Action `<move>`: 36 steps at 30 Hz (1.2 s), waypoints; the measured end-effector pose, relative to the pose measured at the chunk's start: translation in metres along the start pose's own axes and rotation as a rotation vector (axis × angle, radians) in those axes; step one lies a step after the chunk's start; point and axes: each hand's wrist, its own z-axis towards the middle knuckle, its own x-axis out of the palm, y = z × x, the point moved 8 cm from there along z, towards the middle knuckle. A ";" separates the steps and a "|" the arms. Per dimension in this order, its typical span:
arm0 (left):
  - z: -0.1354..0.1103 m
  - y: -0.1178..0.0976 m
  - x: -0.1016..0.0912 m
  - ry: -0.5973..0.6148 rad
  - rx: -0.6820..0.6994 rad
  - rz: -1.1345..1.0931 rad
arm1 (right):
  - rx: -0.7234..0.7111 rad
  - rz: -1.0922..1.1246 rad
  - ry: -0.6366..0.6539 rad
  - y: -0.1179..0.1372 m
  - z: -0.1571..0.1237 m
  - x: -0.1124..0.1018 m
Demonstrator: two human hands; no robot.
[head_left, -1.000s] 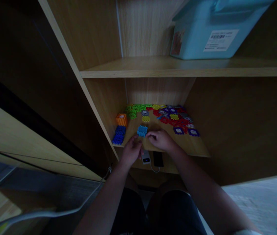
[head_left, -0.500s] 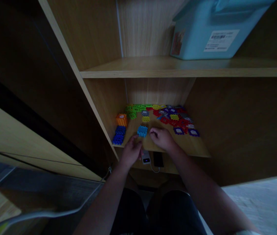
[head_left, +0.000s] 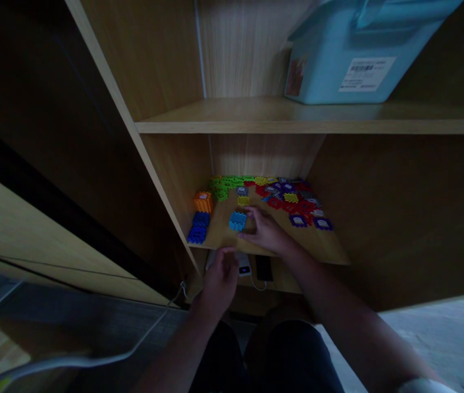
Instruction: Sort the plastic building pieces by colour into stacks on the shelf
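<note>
On the lower shelf sits a small stack of light blue interlocking plastic tiles (head_left: pixel 237 221). Just to its right is my right hand (head_left: pixel 268 232), thumb and forefinger spread apart beside the stack; whether they touch it I cannot tell. My left hand (head_left: pixel 219 281) hovers in front of the shelf edge, loosely curled with forefinger and thumb apart, and I see nothing in it. Behind the light blue stack lie a yellow tile (head_left: pixel 243 201) and a grey tile (head_left: pixel 242 191). To the left stand an orange tile stack (head_left: pixel 203 202) and blue tile stacks (head_left: pixel 197 234).
Green tiles (head_left: pixel 220 188) line the back left; red tiles (head_left: pixel 303 208) and purple tiles (head_left: pixel 298 220) spread at right. A light blue bin (head_left: pixel 326 71) stands on the upper shelf (head_left: pixel 232 126). Below are a white power bank (head_left: pixel 244 263) and a black phone-like slab (head_left: pixel 263 267).
My left hand has drawn back and down from the light blue stack. My right hand has uncurled, its thumb and forefinger now spread near the stack's right side.
</note>
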 end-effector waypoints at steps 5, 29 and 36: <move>-0.082 0.056 0.036 0.345 -0.148 0.218 | 0.032 -0.012 -0.004 -0.003 0.002 0.000; -0.116 0.105 0.054 0.750 -0.048 0.707 | 0.066 0.024 0.003 0.001 0.014 0.014; -0.116 0.110 0.055 0.786 -0.043 0.793 | 0.067 0.021 0.011 0.002 0.036 0.030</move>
